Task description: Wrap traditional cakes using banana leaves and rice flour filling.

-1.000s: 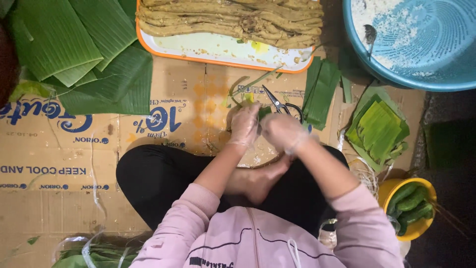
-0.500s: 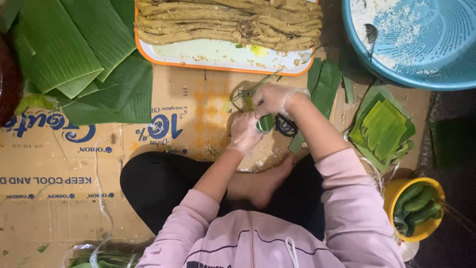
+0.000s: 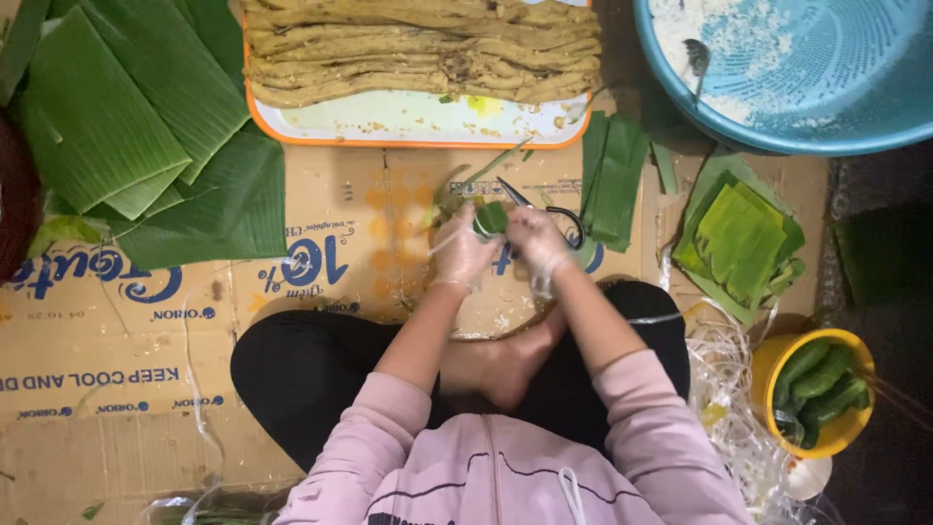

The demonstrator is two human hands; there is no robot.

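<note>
I see a small green leaf parcel [image 3: 492, 218] held between both hands, above the cardboard [image 3: 117, 369] that covers the floor, a little below the tray's near edge. My left hand [image 3: 461, 251] wears a clear glove; its fingers curl together around the parcel's left side. My right hand [image 3: 535, 240], gloved too, has its fingers pinched on the parcel's right side. A thin pale string [image 3: 442, 243] runs off the left hand; I cannot tell whether it wraps the parcel.

Just behind the hands, scissors [image 3: 549, 208] lie on the cardboard, blades pointing to the far left, dark handles close to the right hand. A few loose leaf scraps [image 3: 486, 165] lie between scissors and tray.

Further out, the orange-rimmed tray [image 3: 418, 122] sits at the far edge, stacked with long yellowish strips [image 3: 418, 44]. To its right stand narrow folded leaf strips [image 3: 614, 180], then a stack of cut leaf squares [image 3: 741, 238] toward the right edge. A blue basin [image 3: 807, 126] fills the far right corner, with white grainy stuff and a spoon [image 3: 696, 58] inside. Near the right edge a yellow bucket [image 3: 773, 365] holds finished green rolls [image 3: 818, 389], with a tangle of pale string [image 3: 724, 389] just beside it. Big banana leaves [image 3: 126, 126] cover the far left corner. My crossed legs [image 3: 311, 374] and a bare foot [image 3: 505, 365] rest on the cardboard's near middle.
</note>
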